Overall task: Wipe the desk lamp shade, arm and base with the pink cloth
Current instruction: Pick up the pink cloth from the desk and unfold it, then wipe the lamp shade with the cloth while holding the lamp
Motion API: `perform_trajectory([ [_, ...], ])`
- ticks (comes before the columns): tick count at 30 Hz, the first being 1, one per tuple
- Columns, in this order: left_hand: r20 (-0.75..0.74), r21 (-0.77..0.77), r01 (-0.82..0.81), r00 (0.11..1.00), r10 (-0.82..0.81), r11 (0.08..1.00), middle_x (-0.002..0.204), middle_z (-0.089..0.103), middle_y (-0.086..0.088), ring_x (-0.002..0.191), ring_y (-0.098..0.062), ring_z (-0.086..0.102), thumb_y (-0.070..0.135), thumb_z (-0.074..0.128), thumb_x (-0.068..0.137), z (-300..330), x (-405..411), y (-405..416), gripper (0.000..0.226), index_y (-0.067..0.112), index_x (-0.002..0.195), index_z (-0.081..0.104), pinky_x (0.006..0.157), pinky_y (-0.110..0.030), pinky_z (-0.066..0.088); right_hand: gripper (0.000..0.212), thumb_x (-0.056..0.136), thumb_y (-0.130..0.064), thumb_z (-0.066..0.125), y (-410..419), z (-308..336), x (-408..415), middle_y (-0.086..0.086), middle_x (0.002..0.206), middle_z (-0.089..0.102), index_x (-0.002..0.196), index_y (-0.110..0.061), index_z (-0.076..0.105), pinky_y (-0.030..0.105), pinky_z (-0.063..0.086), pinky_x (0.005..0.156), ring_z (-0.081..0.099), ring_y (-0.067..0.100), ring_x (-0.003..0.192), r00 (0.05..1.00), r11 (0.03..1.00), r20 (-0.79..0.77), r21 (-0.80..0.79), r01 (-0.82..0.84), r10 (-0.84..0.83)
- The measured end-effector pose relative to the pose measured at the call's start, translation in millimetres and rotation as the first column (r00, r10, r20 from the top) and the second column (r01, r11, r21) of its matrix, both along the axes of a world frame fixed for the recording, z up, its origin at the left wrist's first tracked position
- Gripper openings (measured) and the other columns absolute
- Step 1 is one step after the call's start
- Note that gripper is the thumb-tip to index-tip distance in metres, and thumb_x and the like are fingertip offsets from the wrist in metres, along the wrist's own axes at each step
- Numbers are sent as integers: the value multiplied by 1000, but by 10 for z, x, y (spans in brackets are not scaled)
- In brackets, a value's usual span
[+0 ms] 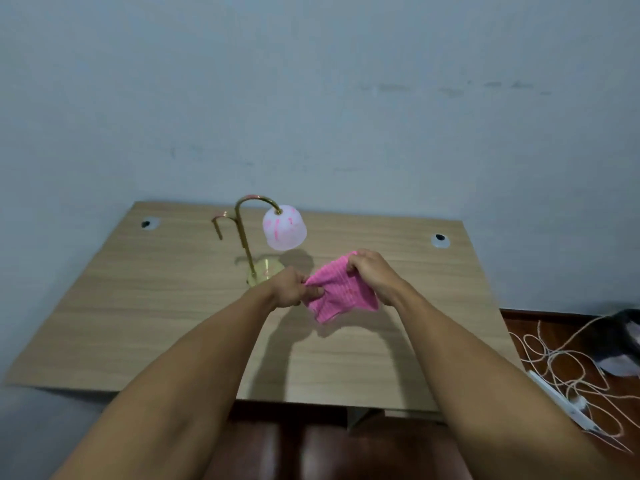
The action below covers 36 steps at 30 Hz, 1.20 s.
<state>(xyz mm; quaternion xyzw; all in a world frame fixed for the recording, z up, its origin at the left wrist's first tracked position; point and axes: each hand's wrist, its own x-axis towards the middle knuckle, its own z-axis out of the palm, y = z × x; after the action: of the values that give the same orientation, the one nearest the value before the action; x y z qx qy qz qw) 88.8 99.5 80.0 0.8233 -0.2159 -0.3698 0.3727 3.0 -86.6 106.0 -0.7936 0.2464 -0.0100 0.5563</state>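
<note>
A small desk lamp stands on the wooden desk (138, 306). Its white shade (284, 228) with pink marks hangs from a curved brass arm (243, 233), which rises from a round brass base (264, 268). A second, shorter brass hook (219, 223) branches off to the left. The pink cloth (341, 292) is held just above the desk, right of the base. My left hand (292, 289) pinches its left edge, partly covering the base. My right hand (372, 271) grips its upper right corner.
Two cable holes, one (149, 223) at the back left of the desk and one (440, 240) at the back right. A pale wall stands right behind the desk. On the floor to the right lie tangled cords (561, 368), a white power strip (561, 401) and a dark bundle (620, 341).
</note>
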Motion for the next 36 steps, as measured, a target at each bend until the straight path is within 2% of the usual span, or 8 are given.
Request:
perform_trajectory([
  [3, -83, 12, -15, 996, 16, 1000, 83, 75, 3, 80, -12, 67, 31, 67, 92, 162, 199, 254, 18, 16, 90, 77, 80, -33, 53, 31, 86, -2, 55, 228, 152, 200, -4, 60, 45, 62, -21, 50, 30, 26, 54, 37, 13, 58, 1000, 1000, 5, 4, 8, -8],
  [7, -159, -57, -39, 987, 30, 998, 102, 77, -2, 102, -21, 69, 32, 61, 96, 467, 471, 529, 20, 18, 101, 74, 85, -37, 51, 29, 86, -2, 55, 452, 357, 399, -6, 54, 41, 63, -20, 50, 26, 22, 47, 33, 11, 51, 998, 998, 26, 5, 59, -59],
  [11, -186, -189, -58, 982, 23, 980, 95, 74, -2, 94, -20, 66, 29, 63, 96, 691, 713, 749, 14, 19, 97, 74, 92, -41, 51, 26, 84, -5, 56, 649, 528, 561, -10, 50, 44, 65, -21, 49, 22, 24, 46, 39, 14, 54, 988, 982, 56, 128, 137, -146],
  [14, -222, -296, -86, 975, 19, 951, 97, 74, -8, 93, -24, 68, 28, 65, 96, 794, 820, 882, 16, 14, 98, 72, 94, -42, 55, 8, 77, -15, 71, 790, 596, 623, 7, 76, 64, 81, -12, 65, 34, 48, 65, 60, 26, 80, 989, 938, 41, 325, 120, -141],
  [18, -205, -376, -121, 978, 45, 918, 92, 76, -6, 83, -21, 71, 40, 66, 93, 804, 934, 998, 30, 13, 104, 72, 79, -36, 61, 45, 82, -13, 85, 910, 628, 656, 19, 107, 77, 123, -4, 68, 49, 63, 87, 75, 34, 96, 1000, 863, 8, 505, -21, 19],
  [25, -222, -307, -206, 965, 141, 929, 93, 71, -10, 80, -21, 70, 40, 59, 98, 562, 1114, 1132, 28, 12, 102, 61, 68, -31, 49, 7, 83, -14, 66, 951, 765, 687, 5, 78, 60, 81, -19, 60, 33, 52, 73, 57, 23, 73, 966, 783, 30, 592, 188, -255],
  [31, -146, -235, -348, 936, 321, 907, 85, 63, -8, 67, -19, 60, 24, 62, 95, 207, 1154, 1110, 16, 16, 82, 58, 59, -27, 39, 22, 94, -31, 67, 648, 904, 710, -2, 66, 58, 77, -18, 62, 36, 49, 76, 59, 20, 69, 846, 846, 172, 290, 447, -505],
  [36, 9, -192, -481, 871, 492, 856, 72, 61, -9, 78, -30, 60, 39, 68, 84, 52, 1221, 955, 29, 16, 69, 60, 76, -42, 52, 34, 107, -41, 41, 838, 824, 865, -2, 85, 64, 89, -19, 60, 27, 47, 74, 62, 20, 82, 875, 858, 290, -232, 457, -388],
])
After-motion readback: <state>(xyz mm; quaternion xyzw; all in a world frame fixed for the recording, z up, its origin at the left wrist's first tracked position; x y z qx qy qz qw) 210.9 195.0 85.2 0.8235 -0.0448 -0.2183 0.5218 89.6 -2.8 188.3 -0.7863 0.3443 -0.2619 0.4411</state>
